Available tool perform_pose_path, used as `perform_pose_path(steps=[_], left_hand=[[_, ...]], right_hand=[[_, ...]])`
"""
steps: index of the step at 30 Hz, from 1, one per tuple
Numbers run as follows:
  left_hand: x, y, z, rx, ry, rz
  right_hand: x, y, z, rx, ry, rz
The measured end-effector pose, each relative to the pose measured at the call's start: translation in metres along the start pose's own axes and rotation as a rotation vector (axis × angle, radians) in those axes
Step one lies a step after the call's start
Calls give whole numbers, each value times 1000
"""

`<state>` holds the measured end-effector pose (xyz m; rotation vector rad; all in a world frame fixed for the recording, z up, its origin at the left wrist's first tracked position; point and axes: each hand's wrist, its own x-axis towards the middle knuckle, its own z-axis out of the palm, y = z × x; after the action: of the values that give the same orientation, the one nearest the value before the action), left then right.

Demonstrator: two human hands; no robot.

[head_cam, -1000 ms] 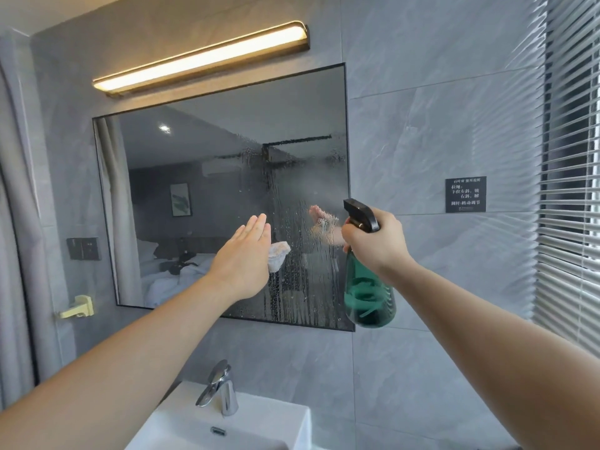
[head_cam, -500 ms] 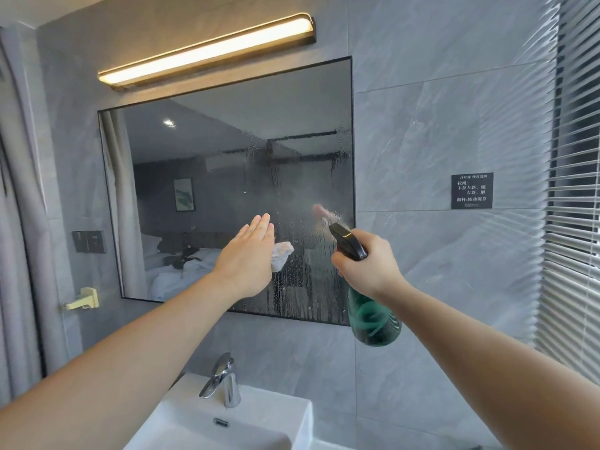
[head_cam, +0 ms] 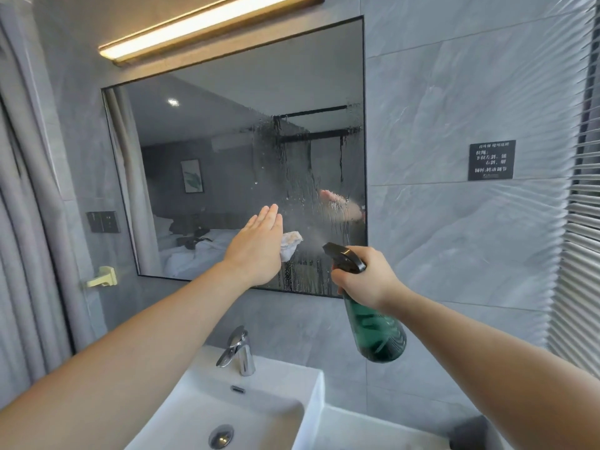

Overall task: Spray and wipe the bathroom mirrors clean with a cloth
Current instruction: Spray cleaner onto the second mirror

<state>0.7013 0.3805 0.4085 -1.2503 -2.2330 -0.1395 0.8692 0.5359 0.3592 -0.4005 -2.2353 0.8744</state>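
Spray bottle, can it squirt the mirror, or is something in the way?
Nothing visible blocks it. The spray bottle in the right hand points at the mirror with only mist between. The left hand and cloth are off to the left.

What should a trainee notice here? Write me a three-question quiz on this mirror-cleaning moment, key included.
1. True or false: the right hand grips the green spray bottle.
2. Which part of the mirror shows running drops? A left; B right; C none.
3. Fill in: under the left hand, fingers straight, sits a white ____.
Key: 1 true; 2 B; 3 cloth.
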Motion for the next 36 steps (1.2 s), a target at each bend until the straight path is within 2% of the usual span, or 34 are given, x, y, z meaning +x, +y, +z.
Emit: perform_pose_path(steps=[7,13,18,27,30,36], left_hand=[[1,-1,3,-1,-11,-2],[5,1,4,-11,2,6],[8,7,4,-20,8,19],[9,14,8,-31,6,40],[10,14,8,-35,12,43],[9,14,7,-38,13,41]], right_hand=[[-1,12,3,-44,122,159],[-3,19,-6,-105,128,213],[1,22,-18,-71,313,174],[-7,18,-27,57,393,46],[-8,13,-31,10,402,8],[-1,-15,-46,112,556,-116]])
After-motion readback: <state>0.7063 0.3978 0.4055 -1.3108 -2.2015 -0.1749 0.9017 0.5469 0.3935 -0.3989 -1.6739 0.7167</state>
